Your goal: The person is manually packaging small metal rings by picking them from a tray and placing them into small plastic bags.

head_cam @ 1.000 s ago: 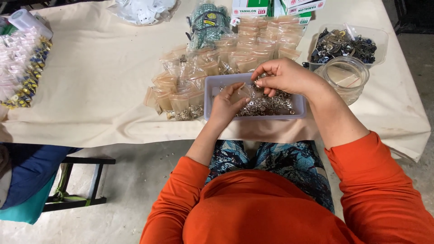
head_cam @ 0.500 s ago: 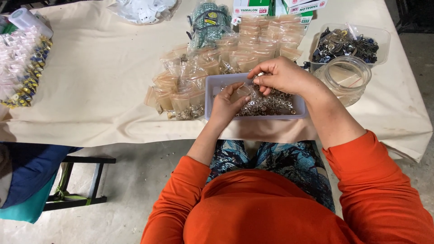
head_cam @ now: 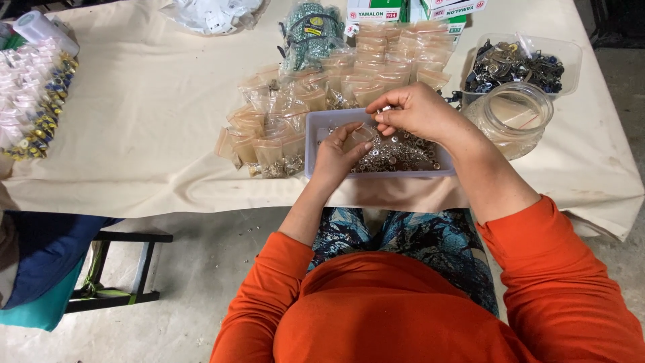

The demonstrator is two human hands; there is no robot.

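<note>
Packets: rows of small white packets with blue and yellow bits (head_cam: 33,101) lie at the far left edge of the surface (head_cam: 148,134), a white roll (head_cam: 37,27) beside them at the corner.
Cloth: a cream cloth covers the surface and hangs over the near edge.
Filled bags: a heap of small clear bags (head_cam: 269,134) holding metal pieces sits mid-surface, just left of the tray and behind it.
Left hand: the left hand (head_cam: 336,151) is over the tray's left end, fingers curled, pinching a small clear bag (head_cam: 359,136) by its side.
Tray: a pale lilac tray (head_cam: 316,124) stands at the near edge; it is part full of little silver rings (head_cam: 396,151).
Right hand: the right hand (head_cam: 413,111) hovers above the tray, fingertips pressed together at the bag's mouth; what they pinch is too small to tell.
Jar: a clear glass jar (head_cam: 510,117) lies right of the tray.
Tub: a clear tub of dark metal parts (head_cam: 514,64) is at the far right corner.
</note>
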